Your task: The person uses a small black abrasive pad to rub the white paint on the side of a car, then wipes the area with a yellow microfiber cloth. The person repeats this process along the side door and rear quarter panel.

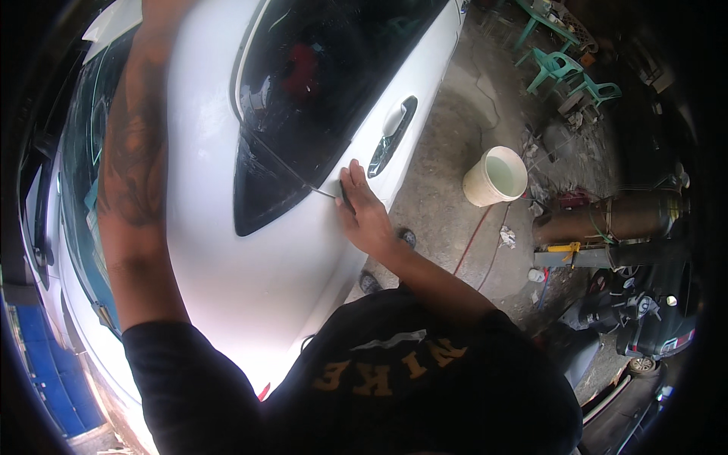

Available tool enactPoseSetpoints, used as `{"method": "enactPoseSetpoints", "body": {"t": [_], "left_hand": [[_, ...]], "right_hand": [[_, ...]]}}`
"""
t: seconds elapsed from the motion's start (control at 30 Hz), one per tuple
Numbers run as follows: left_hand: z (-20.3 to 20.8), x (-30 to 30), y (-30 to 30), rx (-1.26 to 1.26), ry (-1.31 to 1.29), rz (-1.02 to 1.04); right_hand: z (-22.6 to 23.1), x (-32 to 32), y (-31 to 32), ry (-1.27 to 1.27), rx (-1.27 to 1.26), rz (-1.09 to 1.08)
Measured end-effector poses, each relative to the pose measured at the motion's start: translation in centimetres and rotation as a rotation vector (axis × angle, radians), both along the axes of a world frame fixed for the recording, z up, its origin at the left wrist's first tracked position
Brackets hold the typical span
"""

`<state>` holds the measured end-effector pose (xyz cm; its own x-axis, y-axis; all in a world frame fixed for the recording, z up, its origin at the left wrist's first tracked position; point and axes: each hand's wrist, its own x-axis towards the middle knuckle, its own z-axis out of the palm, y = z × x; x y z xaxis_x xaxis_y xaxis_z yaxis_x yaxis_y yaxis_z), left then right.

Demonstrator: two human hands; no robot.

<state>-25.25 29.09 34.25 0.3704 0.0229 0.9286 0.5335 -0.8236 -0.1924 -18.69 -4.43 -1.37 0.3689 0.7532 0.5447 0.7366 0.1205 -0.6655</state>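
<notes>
Car [220, 288], white, directly before the person. Only 1 hand shows: the right hand [368, 224], laid beside the window [303, 144], fingers nearly straight; whether they grip the dark patch [346, 198] beneath, I cannot tell. Work appears underway; the glass looks smeared, but finished and remaining areas are indistinguishable.

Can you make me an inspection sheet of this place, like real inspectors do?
Surface: white car panel, curved
Things: dark window; door handle near the right hand
Clutter: crumpled white scrap on the floor
Hands: right hand's fingers at the panel beside the window, holding anything unclear; left hand out of view
Cables: reddish line on the floor, cable or hose unclear
Surroundings: off-white bucket, green chairs, brown cylinder
</notes>
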Motion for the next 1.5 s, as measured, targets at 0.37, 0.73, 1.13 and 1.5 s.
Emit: {"method": "enactPoseSetpoints", "body": {"t": [0.37, 0.73, 1.13, 1.5], "left_hand": [[-0.4, 3.6, -9.4, 0.299, 0.177, -0.291], [-9.5, 5.1, -25.2, -0.944, 0.959, -0.606], [-17.7, 4.0, -31.7, -0.799, 0.121, -0.415], [-20.4, 4.7, -37.0, -1.572, 0.244, -0.613]], "right_hand": [[8.2, 11.0, -6.3, 1.802, 0.006, 0.358], [14.9, 15.0, -9.0, 1.549, -0.122, 0.881], [9.7, 16.5, -11.0, 1.445, 0.082, 0.700], [7.9, 18.2, -14.0, 1.035, 0.064, 0.371]]}}
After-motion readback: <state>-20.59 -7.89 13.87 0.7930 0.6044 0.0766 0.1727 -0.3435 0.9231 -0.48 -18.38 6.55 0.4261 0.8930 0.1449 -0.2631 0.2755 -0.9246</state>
